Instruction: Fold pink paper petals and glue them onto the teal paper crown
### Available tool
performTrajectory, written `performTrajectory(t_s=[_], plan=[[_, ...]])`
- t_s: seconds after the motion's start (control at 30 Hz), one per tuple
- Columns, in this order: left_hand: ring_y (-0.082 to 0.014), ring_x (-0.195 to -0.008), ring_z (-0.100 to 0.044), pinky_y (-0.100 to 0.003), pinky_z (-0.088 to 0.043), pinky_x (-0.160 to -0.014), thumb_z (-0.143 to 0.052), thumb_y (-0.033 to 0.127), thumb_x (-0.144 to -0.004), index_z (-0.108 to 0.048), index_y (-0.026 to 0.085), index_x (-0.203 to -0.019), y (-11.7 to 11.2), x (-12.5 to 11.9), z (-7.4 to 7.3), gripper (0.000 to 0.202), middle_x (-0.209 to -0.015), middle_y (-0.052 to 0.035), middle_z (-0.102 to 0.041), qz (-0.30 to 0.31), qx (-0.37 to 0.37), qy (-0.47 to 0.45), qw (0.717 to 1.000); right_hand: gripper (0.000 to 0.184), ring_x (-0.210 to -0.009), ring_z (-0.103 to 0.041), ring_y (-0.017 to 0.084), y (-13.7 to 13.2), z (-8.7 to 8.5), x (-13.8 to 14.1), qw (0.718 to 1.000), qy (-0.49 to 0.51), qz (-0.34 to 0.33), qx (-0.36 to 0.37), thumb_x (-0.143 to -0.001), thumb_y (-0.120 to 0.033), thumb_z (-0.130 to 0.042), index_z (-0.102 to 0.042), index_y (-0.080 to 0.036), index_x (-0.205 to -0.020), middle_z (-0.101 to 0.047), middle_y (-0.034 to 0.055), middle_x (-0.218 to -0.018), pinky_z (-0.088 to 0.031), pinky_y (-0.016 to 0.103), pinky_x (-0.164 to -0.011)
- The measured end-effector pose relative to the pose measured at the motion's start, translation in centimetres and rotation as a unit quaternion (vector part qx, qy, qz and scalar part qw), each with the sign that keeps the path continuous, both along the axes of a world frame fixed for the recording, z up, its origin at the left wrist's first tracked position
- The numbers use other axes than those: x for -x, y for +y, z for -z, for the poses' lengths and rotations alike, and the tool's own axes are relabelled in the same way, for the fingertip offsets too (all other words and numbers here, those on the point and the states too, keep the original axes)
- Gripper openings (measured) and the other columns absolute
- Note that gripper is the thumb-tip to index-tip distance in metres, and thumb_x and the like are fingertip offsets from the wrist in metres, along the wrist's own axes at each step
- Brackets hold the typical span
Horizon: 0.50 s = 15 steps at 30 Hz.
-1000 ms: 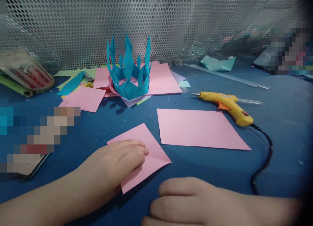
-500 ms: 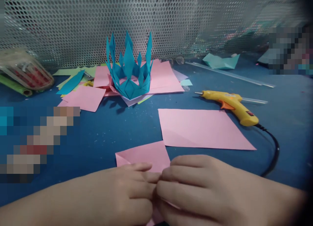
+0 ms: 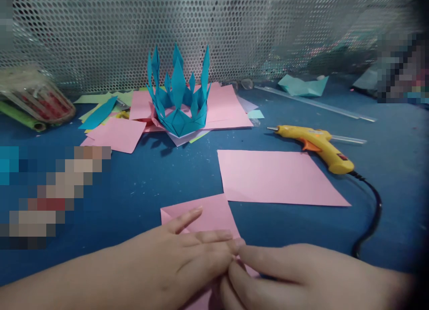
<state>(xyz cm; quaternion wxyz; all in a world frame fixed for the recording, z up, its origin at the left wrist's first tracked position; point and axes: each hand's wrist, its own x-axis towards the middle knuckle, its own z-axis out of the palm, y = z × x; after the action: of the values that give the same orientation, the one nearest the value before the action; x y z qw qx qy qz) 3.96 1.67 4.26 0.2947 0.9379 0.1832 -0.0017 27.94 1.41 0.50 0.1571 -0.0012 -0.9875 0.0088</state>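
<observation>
A creased pink sheet of paper [image 3: 211, 207] lies at the front of the table, partly covered by my hands. My left hand [image 3: 194, 252] rests flat on it with the fingers stretched out and spread. Close against those fingertips, my right hand [image 3: 284, 274] has its thumb and fingers pinched together at the sheet's right side. Its lower fingers are partly hidden. A second, flat pink sheet [image 3: 275, 178] lies just beyond, its near-left corner meeting the creased sheet.
A yellow glue gun [image 3: 311, 140] lies to the right, its black cord [image 3: 377, 211] running forward. Behind stands a blue paper crown [image 3: 181, 108] on stacked coloured paper [image 3: 231, 106]. A clear container [image 3: 36, 95] is at the left, and a perforated metal panel [image 3: 217, 32] at the back.
My left hand's fingers have spread and stretched out over the creased sheet. The right hand has moved a little down and right, going from cupped fingers to a pinch.
</observation>
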Motion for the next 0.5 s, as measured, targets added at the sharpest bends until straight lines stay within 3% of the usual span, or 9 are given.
performTrajectory(t_s=[0.07, 0.13, 0.23, 0.33, 0.4, 0.5], plan=[[-0.0114, -0.145, -0.042, -0.032, -0.015, -0.125, -0.044, 0.023, -0.100, -0.049, 0.015, -0.144, -0.3, -0.2, -0.1, 0.045, -0.154, -0.0013, -0.052, -0.014, -0.067, 0.003, 0.998, 0.023, -0.086, -0.067, 0.019, 0.1, 0.2, -0.1, 1.000, -0.007, 0.001, 0.004, -0.100, -0.019, -0.050, -0.071, -0.023, -0.090, -0.071, 0.0053, -0.100, -0.057, 0.027, -0.083], [-0.0162, -0.142, -0.047, -0.032, -0.027, -0.123, -0.044, 0.029, -0.102, -0.057, 0.013, -0.137, -0.5, -0.5, -0.1, 0.041, -0.153, -0.0039, -0.053, -0.023, -0.132, 0.002, 0.991, 0.022, -0.080, -0.067, 0.018, -0.2, 0.2, -0.1, 1.000, -0.009, 0.021, 0.011, -0.100, -0.018, -0.050, -0.071, -0.020, -0.094, -0.072, 0.0064, -0.095, -0.058, 0.028, -0.083], [-0.0227, -0.125, -0.064, -0.035, -0.046, -0.112, -0.042, 0.028, -0.103, -0.067, 0.015, -0.126, -1.0, -0.6, 0.7, 0.037, -0.141, -0.0053, -0.064, -0.050, -0.233, -0.024, 0.971, 0.029, -0.079, -0.068, 0.018, -1.3, 0.1, -0.1, 0.992, 0.019, 0.115, 0.043, -0.101, -0.011, -0.042, -0.071, -0.016, -0.101, -0.075, 0.0062, -0.091, -0.057, 0.030, -0.084], [-0.0219, -0.107, -0.073, -0.033, -0.052, -0.102, -0.042, 0.023, -0.103, -0.076, 0.015, -0.108, -1.8, -0.4, 2.0, 0.034, -0.120, -0.0044, -0.077, -0.103, -0.335, -0.085, 0.933, 0.044, -0.085, -0.070, 0.019, -2.0, -0.1, 0.1, 0.982, 0.058, 0.176, 0.043, -0.105, -0.012, -0.028, -0.071, -0.016, -0.099, -0.077, 0.0055, -0.093, -0.057, 0.031, -0.083], [-0.0200, -0.106, -0.074, -0.030, -0.054, -0.099, -0.040, 0.009, -0.100, -0.075, 0.016, -0.109, -2.5, -0.2, 2.7, 0.036, -0.116, -0.0033, -0.079, -0.102, -0.366, -0.085, 0.921, 0.048, -0.087, -0.070, 0.019, -2.0, -0.5, 0.1, 0.981, 0.059, 0.180, 0.034, -0.106, -0.014, -0.026, -0.072, -0.017, -0.096, -0.078, 0.0059, -0.096, -0.057, 0.032, -0.082], [-0.0211, -0.107, -0.074, -0.028, -0.057, -0.091, -0.039, 0.008, -0.101, -0.074, 0.015, -0.111, -3.7, 0.0, 3.0, 0.038, -0.115, -0.0043, -0.079, -0.096, -0.390, -0.057, 0.914, 0.043, -0.090, -0.069, 0.019, -1.2, -1.1, 0.2, 0.986, 0.038, 0.156, 0.036, -0.104, -0.011, -0.031, -0.072, -0.017, -0.098, -0.077, 0.0069, -0.105, -0.056, 0.032, -0.084]])
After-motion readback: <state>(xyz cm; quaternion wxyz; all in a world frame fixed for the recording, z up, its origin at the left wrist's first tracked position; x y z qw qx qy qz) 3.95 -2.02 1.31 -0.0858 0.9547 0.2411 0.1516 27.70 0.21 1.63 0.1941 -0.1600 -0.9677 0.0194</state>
